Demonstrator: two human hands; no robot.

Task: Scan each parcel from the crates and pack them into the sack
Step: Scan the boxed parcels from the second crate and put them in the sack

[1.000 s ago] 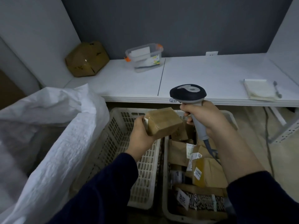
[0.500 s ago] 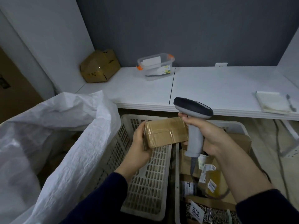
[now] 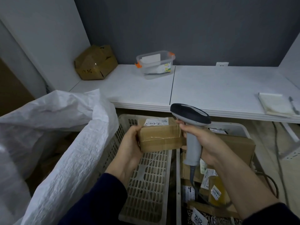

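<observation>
My left hand [image 3: 131, 146] grips a small brown taped parcel [image 3: 160, 137] by its left end, holding it above the left crate [image 3: 146, 189]. A white shipping label [image 3: 156, 121] shows on the parcel's top face, turned away from me. My right hand [image 3: 204, 143] grips the grey handle of a barcode scanner [image 3: 190, 125], whose dark head sits just right of the parcel, touching its right edge. The right crate [image 3: 178, 184] holds several brown parcels with labels. The white woven sack [image 3: 65, 143] stands open at the left.
A white table [image 3: 211, 88] runs behind the crates. On it sit a crumpled cardboard box [image 3: 95, 62] at the back left, a clear plastic tub [image 3: 155, 64] with orange clips, and a notepad [image 3: 276, 104] with a pen at the right. Cables trail on the floor at right.
The parcel has been turned in my left hand, so its labelled face now shows on top. The scanner stays beside the parcel's right end. My view has shifted left.
</observation>
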